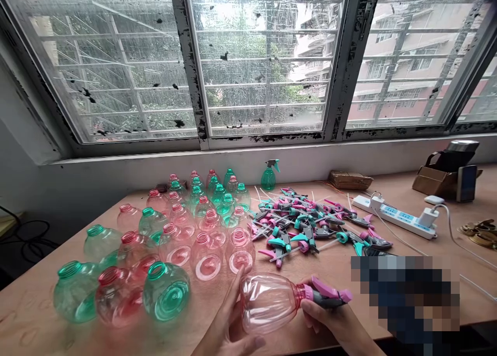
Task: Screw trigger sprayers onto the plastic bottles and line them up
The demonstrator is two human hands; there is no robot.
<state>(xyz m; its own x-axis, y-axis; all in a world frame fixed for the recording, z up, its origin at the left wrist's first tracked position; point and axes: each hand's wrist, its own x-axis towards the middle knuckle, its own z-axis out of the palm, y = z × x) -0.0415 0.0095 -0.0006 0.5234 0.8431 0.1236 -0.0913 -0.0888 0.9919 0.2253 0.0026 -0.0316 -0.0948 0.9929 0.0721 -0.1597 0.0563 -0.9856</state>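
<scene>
A clear pink spray bottle point(267, 301) lies sideways in the air above the table's near edge, held between both hands. My left hand point(233, 314) wraps round its base end, thumb below and fingers behind. At the neck, my right hand point(320, 312) grips the collar of a pink and grey spray head point(328, 294), which sits on the bottle's mouth. Whether it is fully screwed down I cannot tell. Left of my hands stand several open pink and green bottles, among them a green bottle point(166, 294). Beyond lies a pile of loose spray heads point(298, 221).
A finished-looking green spray bottle point(267, 177) stands by the wall under the window. At the right are a white power strip point(396, 216) with cables, a brown block point(350, 180), a cardboard box point(437, 180) and a phone point(466, 183). A blurred patch covers the right front.
</scene>
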